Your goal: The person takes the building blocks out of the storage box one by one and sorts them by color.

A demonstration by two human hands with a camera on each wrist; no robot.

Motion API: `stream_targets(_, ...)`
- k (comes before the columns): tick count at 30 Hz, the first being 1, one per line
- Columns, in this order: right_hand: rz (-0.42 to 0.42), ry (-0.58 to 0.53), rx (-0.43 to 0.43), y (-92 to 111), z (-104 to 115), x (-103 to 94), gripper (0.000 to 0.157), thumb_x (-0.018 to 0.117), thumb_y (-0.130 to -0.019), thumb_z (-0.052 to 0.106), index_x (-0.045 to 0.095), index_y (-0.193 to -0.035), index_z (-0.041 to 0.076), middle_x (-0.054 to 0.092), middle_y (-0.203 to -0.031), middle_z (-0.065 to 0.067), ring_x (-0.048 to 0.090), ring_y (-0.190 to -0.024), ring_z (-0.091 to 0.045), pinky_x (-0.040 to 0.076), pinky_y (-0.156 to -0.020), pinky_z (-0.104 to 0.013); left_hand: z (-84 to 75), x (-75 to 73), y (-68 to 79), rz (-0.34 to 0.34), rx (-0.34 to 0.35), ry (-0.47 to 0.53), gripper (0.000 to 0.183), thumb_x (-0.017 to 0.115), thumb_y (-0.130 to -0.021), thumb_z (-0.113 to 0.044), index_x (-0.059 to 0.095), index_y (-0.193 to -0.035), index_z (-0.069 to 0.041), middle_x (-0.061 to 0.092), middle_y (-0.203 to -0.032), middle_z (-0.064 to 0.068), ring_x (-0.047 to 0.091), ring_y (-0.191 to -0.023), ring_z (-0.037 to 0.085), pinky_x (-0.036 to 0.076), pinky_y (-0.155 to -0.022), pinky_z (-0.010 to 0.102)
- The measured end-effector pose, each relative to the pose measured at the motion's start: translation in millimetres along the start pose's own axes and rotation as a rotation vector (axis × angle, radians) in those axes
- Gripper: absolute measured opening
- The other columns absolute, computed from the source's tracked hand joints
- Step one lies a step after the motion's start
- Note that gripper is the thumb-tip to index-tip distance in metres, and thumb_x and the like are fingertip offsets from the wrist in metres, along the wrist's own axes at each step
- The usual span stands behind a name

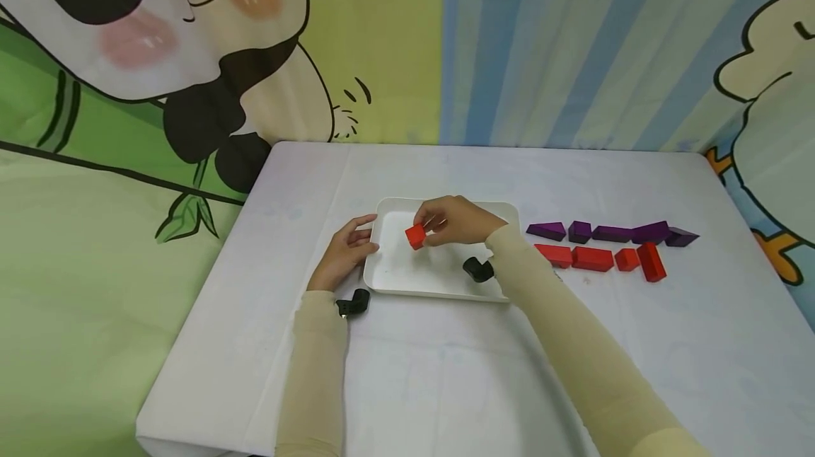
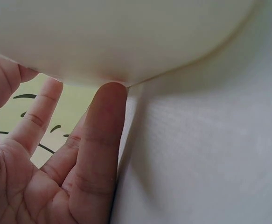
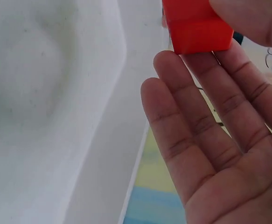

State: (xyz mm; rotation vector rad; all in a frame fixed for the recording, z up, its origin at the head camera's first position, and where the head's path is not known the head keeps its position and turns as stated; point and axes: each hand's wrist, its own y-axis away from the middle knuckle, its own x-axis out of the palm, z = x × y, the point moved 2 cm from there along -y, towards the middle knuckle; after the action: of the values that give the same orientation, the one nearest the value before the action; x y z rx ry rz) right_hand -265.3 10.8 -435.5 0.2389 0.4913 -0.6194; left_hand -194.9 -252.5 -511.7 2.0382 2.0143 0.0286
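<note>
A white tray [image 1: 395,279] lies on the table, and my left hand [image 1: 340,255] is at its left side. In the left wrist view the fingertips [image 2: 108,100] of that hand touch the tray's outer wall [image 2: 103,37], the fingers fairly straight. Over the left half of the tray, my right hand [image 1: 460,220] pinches a small red cube [image 1: 416,236] between thumb and fingers. The right wrist view has the red cube [image 3: 196,28] at the fingertips, above the tray's inside [image 3: 42,116], with the other fingers stretched out.
Right of the tray lies a row of purple blocks [image 1: 613,233] of differing shapes. In front of it runs a row of red blocks [image 1: 592,259], partly behind the right sleeve [image 1: 541,287]. A white cloth [image 1: 420,379] covers the table, and a cartoon-printed curtain [image 1: 382,39] hangs behind it.
</note>
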Motion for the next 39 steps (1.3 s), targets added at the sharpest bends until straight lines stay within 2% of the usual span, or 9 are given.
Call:
stream_targets(6, -0.043, -0.046, -0.007, 25.3, -7.7, -10.9, 0.027, 0.079, -0.094, 0.000, 0.072, -0.120, 0.001, 0.073, -0.123, -0.013, 0.073, -0.116, -0.030, 0.056, -0.106, -0.043, 2.1, -0.8, -1.5, 0.012, -0.003, 0.013, 0.067, 0.070, -0.096, 0.001, 0.053, -0.160, -0.012, 0.060, -0.149, 0.026, 0.064, -0.125, 0.030, 0.059, -0.083, 0.027)
stream_targets(15, -0.128, -0.055, -0.040, 59.4, -18.5, -21.5, 0.030, 0.080, -0.093, -0.002, 0.071, -0.122, -0.001, 0.074, -0.122, -0.014, 0.072, -0.115, -0.035, 0.056, -0.106, -0.051, 1.9, -1.4, -1.9, 0.025, -0.004, 0.015, 0.069, 0.070, -0.097, 0.000, 0.050, -0.162, -0.012, 0.058, -0.150, 0.028, 0.065, -0.121, 0.024, 0.059, -0.083, 0.027)
stream_targets(20, -0.187, -0.043, -0.053, 80.8, -23.9, -30.9, 0.033, 0.080, -0.093, -0.004, 0.071, -0.125, -0.001, 0.073, -0.123, -0.016, 0.072, -0.116, -0.036, 0.056, -0.105, -0.051, 2.0, -0.8, -1.2, 0.019, -0.004, 0.012, 0.068, 0.069, -0.097, 0.002, 0.051, -0.161, -0.011, 0.058, -0.150, 0.027, 0.065, -0.122, 0.026, 0.060, -0.082, 0.026)
stream_targets(28, -0.258, -0.030, 0.005, 117.9, -36.0, -49.3, 0.036, 0.078, -0.097, 0.000, 0.071, -0.132, 0.001, 0.071, -0.132, -0.016, 0.070, -0.121, -0.034, 0.054, -0.107, -0.052, 2.6, -1.8, -2.9, 0.017, -0.011, 0.002, 0.068, 0.069, -0.097, 0.001, 0.051, -0.162, -0.012, 0.057, -0.151, 0.027, 0.064, -0.123, 0.027, 0.059, -0.081, 0.025)
stream_targets(31, -0.291, -0.022, 0.047, 131.3, -39.2, -56.7, 0.036, 0.078, -0.097, 0.002, 0.072, -0.133, 0.003, 0.072, -0.131, -0.015, 0.071, -0.119, -0.032, 0.056, -0.105, -0.048, 3.0, -2.0, -4.1, 0.019, -0.012, 0.005, 0.069, 0.069, -0.097, 0.002, 0.050, -0.162, -0.011, 0.057, -0.151, 0.028, 0.064, -0.123, 0.027, 0.059, -0.081, 0.025)
stream_targets(34, -0.318, -0.031, 0.073, 144.1, -41.5, -62.7, 0.037, 0.078, -0.098, 0.003, 0.071, -0.134, 0.003, 0.071, -0.131, -0.015, 0.071, -0.118, -0.030, 0.058, -0.101, -0.035, 2.9, -1.6, -4.7, 0.021, -0.011, 0.007, 0.069, 0.069, -0.097, 0.002, 0.049, -0.162, -0.011, 0.057, -0.151, 0.028, 0.064, -0.123, 0.025, 0.059, -0.082, 0.026)
stream_targets(37, -0.341, -0.028, 0.065, 155.7, -45.5, -67.1, 0.039, 0.078, -0.098, 0.003, 0.070, -0.136, 0.001, 0.071, -0.131, -0.017, 0.071, -0.115, -0.022, 0.056, -0.097, -0.023, 3.2, -1.5, -3.9, 0.018, -0.019, 0.004, 0.069, 0.069, -0.097, 0.001, 0.050, -0.162, -0.012, 0.057, -0.151, 0.027, 0.065, -0.122, 0.024, 0.059, -0.082, 0.026)
stream_targets(39, -0.365, -0.015, 0.041, 163.2, -50.0, -69.0, 0.038, 0.078, -0.098, 0.001, 0.070, -0.135, 0.000, 0.071, -0.130, -0.018, 0.071, -0.112, -0.013, 0.055, -0.096, -0.019, 3.2, -1.0, -2.8, 0.016, -0.022, 0.001, 0.069, 0.069, -0.097, 0.000, 0.050, -0.162, -0.012, 0.057, -0.151, 0.027, 0.065, -0.121, 0.023, 0.059, -0.083, 0.026)
